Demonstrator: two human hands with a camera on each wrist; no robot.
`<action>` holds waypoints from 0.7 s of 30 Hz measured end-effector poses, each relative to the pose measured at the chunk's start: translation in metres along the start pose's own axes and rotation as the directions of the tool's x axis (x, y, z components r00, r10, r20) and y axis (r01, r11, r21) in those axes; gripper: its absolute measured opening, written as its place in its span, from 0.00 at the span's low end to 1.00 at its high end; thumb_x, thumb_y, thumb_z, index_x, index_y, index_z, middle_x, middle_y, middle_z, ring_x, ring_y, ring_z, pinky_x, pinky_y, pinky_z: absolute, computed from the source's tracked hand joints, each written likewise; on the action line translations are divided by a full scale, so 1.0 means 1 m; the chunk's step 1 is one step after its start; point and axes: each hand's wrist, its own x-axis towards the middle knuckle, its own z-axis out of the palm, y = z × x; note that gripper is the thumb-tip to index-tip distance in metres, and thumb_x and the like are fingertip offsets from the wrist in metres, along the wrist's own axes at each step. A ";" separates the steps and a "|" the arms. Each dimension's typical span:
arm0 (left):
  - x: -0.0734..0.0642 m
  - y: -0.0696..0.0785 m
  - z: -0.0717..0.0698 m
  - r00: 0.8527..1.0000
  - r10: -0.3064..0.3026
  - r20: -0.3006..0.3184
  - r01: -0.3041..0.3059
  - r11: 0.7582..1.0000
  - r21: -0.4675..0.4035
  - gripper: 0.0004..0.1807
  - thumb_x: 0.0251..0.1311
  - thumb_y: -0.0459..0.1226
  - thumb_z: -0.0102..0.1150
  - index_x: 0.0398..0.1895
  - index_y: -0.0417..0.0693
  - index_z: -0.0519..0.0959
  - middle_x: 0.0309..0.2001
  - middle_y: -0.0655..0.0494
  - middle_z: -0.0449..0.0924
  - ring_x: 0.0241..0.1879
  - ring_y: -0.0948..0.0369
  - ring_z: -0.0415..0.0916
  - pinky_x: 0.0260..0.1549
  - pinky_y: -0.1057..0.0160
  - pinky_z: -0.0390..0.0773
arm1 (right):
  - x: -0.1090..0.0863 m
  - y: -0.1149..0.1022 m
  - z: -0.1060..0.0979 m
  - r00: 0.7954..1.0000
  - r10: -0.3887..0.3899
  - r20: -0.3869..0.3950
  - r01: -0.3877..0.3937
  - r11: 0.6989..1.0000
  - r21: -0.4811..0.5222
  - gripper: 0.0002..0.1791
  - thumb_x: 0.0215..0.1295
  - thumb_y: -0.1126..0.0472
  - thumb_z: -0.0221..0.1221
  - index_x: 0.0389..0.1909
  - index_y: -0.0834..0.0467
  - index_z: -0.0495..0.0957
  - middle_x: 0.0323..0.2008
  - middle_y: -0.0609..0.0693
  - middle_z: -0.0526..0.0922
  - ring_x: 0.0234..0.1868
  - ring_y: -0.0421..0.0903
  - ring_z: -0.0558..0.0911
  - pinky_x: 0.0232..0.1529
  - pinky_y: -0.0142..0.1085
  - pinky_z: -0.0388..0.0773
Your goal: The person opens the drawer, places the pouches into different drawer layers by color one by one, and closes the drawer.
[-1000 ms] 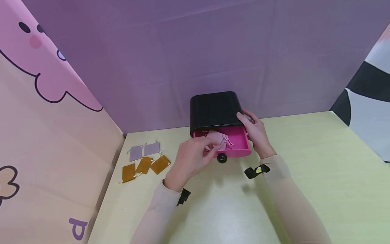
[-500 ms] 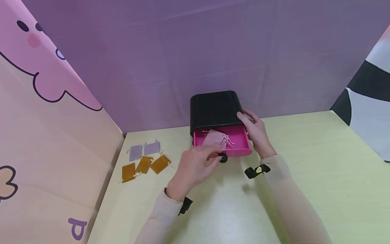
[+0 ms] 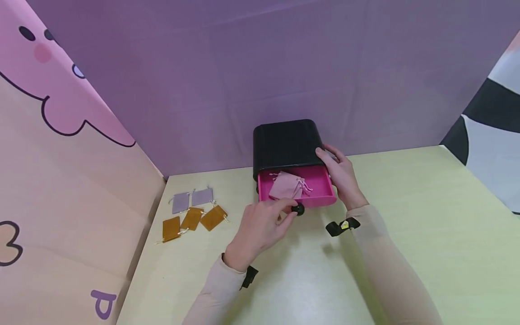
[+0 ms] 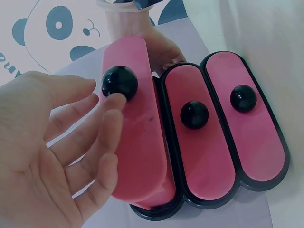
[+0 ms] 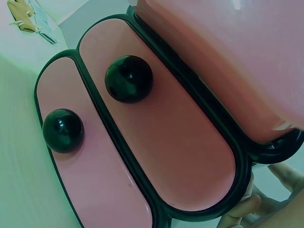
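Observation:
A black three-tier drawer box (image 3: pixel 286 142) stands against the purple backdrop, its pink top drawer (image 3: pixel 318 186) pulled out. Inside that drawer lie pale pink drawstring pouches (image 3: pixel 286 186), partly overlapping. My left hand (image 3: pixel 264 223) has thumb and index fingertip at the top drawer's round black knob (image 4: pixel 119 83), pinching it; the other fingers are loosely bent in the left wrist view. At the box's right side, my right hand (image 3: pixel 343 178) holds the casing, thumb near the top front edge. Its other fingers are partly hidden. Two lower drawers (image 4: pixel 199 147) with black knobs are closed.
Left of the box, two lilac pouches (image 3: pixel 201 197) and three mustard-brown pouches (image 3: pixel 192 219) lie flat on the pale table (image 3: pixel 308 280). The purple backdrop (image 3: pixel 243 81) rises right behind the box. A printed panel (image 3: pixel 61 189) borders the left side.
My left hand has moved from over the pouches in the drawer down to the knob and now pinches it. The right hand keeps its hold on the casing; the drawer stays out.

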 end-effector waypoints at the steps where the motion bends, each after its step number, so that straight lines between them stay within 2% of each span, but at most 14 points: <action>1: 0.000 0.001 0.000 1.000 -0.001 0.012 0.001 1.000 0.003 0.14 0.71 0.44 0.68 0.56 0.55 0.88 0.34 0.63 0.92 0.21 0.68 0.77 0.19 0.74 0.64 | 0.000 0.000 0.000 1.000 0.000 0.000 0.000 1.000 0.001 0.45 0.72 0.29 0.57 0.84 0.42 0.59 0.80 0.56 0.67 0.75 0.57 0.74 0.70 0.47 0.78; 4: -0.002 0.002 0.003 0.999 -0.005 0.043 0.004 1.000 0.015 0.16 0.71 0.45 0.68 0.59 0.57 0.86 0.38 0.63 0.93 0.19 0.68 0.74 0.20 0.74 0.63 | 0.000 -0.001 0.000 1.000 0.000 0.001 0.000 1.000 0.003 0.45 0.72 0.29 0.56 0.84 0.42 0.59 0.81 0.56 0.67 0.75 0.56 0.74 0.72 0.49 0.76; 7: -0.002 0.003 0.007 0.999 0.009 0.043 -0.011 0.999 0.034 0.17 0.71 0.45 0.68 0.60 0.59 0.85 0.37 0.64 0.93 0.21 0.67 0.78 0.21 0.73 0.64 | 0.000 -0.001 0.000 1.000 -0.003 0.001 0.003 1.000 0.003 0.45 0.72 0.30 0.57 0.84 0.42 0.59 0.80 0.56 0.67 0.74 0.56 0.74 0.68 0.44 0.80; 10: -0.003 0.002 0.010 0.999 0.026 0.027 -0.028 0.998 0.058 0.17 0.71 0.46 0.68 0.60 0.60 0.85 0.29 0.64 0.89 0.22 0.66 0.79 0.22 0.73 0.64 | 0.000 0.000 0.000 1.000 -0.008 0.003 0.008 1.000 0.004 0.45 0.72 0.30 0.57 0.84 0.42 0.59 0.80 0.55 0.67 0.74 0.55 0.75 0.63 0.38 0.81; 14: -0.002 0.002 0.014 1.000 0.028 0.015 -0.029 0.997 0.077 0.17 0.71 0.46 0.68 0.60 0.60 0.85 0.19 0.64 0.78 0.18 0.67 0.68 0.20 0.72 0.62 | 0.000 0.001 0.001 1.000 -0.007 0.007 0.007 1.000 0.011 0.44 0.73 0.31 0.57 0.85 0.41 0.58 0.81 0.55 0.66 0.75 0.56 0.74 0.69 0.44 0.79; 17: -0.002 0.002 0.016 1.000 0.019 0.014 -0.020 0.997 0.074 0.17 0.70 0.46 0.69 0.60 0.60 0.85 0.17 0.64 0.73 0.17 0.68 0.64 0.20 0.73 0.61 | 0.001 0.001 0.001 1.000 -0.003 0.003 0.003 1.000 0.007 0.45 0.72 0.30 0.56 0.85 0.41 0.58 0.80 0.56 0.67 0.75 0.56 0.74 0.71 0.46 0.77; 21: -0.002 0.002 0.017 1.000 0.008 0.006 -0.009 0.998 0.059 0.18 0.70 0.47 0.69 0.61 0.60 0.85 0.17 0.64 0.74 0.18 0.68 0.65 0.19 0.73 0.61 | 0.000 0.000 0.001 1.000 -0.005 -0.001 0.005 1.000 -0.001 0.45 0.72 0.29 0.56 0.84 0.42 0.59 0.80 0.56 0.68 0.74 0.56 0.74 0.66 0.41 0.80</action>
